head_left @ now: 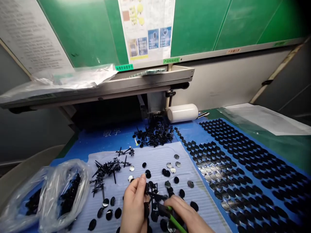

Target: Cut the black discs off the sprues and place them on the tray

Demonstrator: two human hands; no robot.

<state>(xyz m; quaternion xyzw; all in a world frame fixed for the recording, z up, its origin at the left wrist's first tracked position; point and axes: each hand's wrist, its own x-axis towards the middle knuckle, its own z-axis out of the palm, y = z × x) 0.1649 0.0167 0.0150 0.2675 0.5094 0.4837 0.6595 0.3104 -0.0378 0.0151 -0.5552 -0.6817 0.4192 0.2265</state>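
Near the bottom middle, my left hand (135, 204) pinches a black plastic sprue (154, 196) that carries round black discs. My right hand (186, 212) is closed around a pair of green-handled nippers (177, 223), whose dark jaws are up against the sprue. Whether the blades touch it or bite into it, I cannot tell. Around both hands, loose round black discs (118, 213) lie scattered on a pale ribbed sheet (155, 155). Some discs shine with reflected light. Left of my left hand sits a small heap of bare black sprue pieces (108, 168).
Rows of black discs (243, 161) cover the blue mat at right. A dark pile of sprues (156, 131) sits at the back beside a white cylinder (183, 113). Clear plastic bags (84, 181) holding black parts stand at left. A shelf (145, 82) overhangs the back.
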